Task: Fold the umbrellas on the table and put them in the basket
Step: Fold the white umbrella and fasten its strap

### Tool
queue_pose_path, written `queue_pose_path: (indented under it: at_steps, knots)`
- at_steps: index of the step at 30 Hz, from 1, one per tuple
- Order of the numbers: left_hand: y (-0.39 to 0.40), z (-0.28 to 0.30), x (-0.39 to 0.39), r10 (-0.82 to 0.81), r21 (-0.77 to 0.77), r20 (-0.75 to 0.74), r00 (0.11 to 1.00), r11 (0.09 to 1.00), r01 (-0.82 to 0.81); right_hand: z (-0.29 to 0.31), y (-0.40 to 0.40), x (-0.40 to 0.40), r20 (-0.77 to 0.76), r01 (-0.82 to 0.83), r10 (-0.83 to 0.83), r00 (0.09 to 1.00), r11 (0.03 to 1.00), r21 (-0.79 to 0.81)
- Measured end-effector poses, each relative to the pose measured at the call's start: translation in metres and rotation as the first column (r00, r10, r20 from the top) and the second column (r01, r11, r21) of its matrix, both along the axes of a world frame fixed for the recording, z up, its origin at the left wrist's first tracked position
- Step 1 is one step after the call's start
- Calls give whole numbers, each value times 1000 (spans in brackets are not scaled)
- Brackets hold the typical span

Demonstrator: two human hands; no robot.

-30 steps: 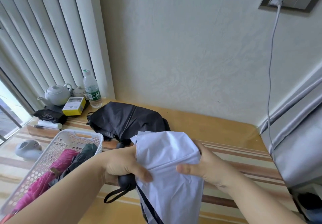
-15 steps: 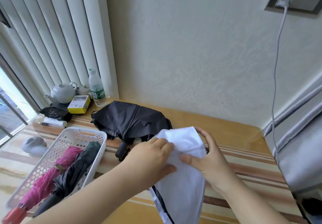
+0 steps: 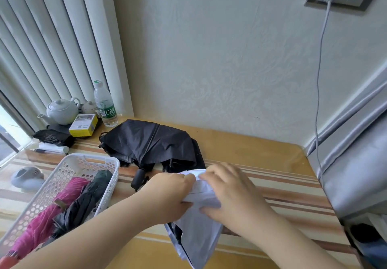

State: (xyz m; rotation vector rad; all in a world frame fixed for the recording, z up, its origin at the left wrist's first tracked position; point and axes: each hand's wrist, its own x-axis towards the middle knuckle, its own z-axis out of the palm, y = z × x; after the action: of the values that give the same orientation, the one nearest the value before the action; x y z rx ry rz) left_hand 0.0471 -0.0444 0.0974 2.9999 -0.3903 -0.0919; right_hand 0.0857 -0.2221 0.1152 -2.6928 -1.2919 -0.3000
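Both hands are now bunched on the white umbrella: left hand and right hand squeeze it. Its length points toward 6 o'clock; the basket is found at 9 o'clock, nearer the left.

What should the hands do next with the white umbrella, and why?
Probably keep wrapping the white umbrella tighter. Both the left hand and the right hand grip its cloth, which hangs loose and wide below them, so it is not ready for the basket yet.

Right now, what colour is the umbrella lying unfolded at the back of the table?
Black, canopy and handle alike: the unfolded umbrella shows best in the head view.
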Motion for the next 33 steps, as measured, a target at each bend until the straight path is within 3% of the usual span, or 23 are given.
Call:
queue_pose_path:
  at_steps: [2, 4, 10, 15, 19, 20, 22, 24, 25, 27, 29, 31, 33]
  knots:
    - [2, -3, 1, -165, 58, 104, 981, 985, 160, 7, 12, -2, -115, 0, -20, 993, 985, -172]
    - [3, 6, 0, -201, 119, 101, 974, 975, 189, 13, 12, 2, -242, 43, -116, 963, 957, -285]
    - [6, 8, 6, 5, 155, -71, 997, 988, 6, 13, 5, 7, -429, 114, -210, 879, 965, -238]
    - [2, 6, 5, 8, 174, -77, 997, 985, 6, 15, 4, 8, -322, 64, -182, 929, 937, -344]
    - [-3, 11, 3, -54, 216, 43, 998, 975, 43, 17, 8, 6, -201, 63, -164, 966, 900, -431]
    - [-3, 13, 4, -57, 219, 89, 994, 975, 37, 17, 8, 5, -193, 58, -153, 969, 903, -426]
    - [-8, 12, 4, -52, 225, 9, 999, 973, 49, 10, 10, 4, -154, 60, -130, 979, 919, -389]
    - [-15, 14, 3, -55, 114, 57, 997, 992, 48, 0, 12, 1, -111, 20, -60, 992, 945, -327]
    - [-18, 11, 5, -20, 101, 47, 999, 995, 15, 1, 14, -1, -127, 26, -77, 989, 932, -361]
    - [-18, 6, 4, 13, 113, 24, 1000, 994, -16, -3, 15, -1, -42, 76, -91, 995, 959, -274]
    - [-19, 12, -2, -41, 70, 106, 994, 997, 34, -5, 14, -3, 45, 96, -89, 995, 974, -207]
    - [-15, 8, -5, -104, 148, 260, 960, 987, 67, -6, 12, -4, 104, 110, -96, 990, 984, -140]
    - [-20, 2, -12, -116, 199, 408, 906, 979, 36, -2, 14, -9, 24, 110, -108, 994, 987, -119]
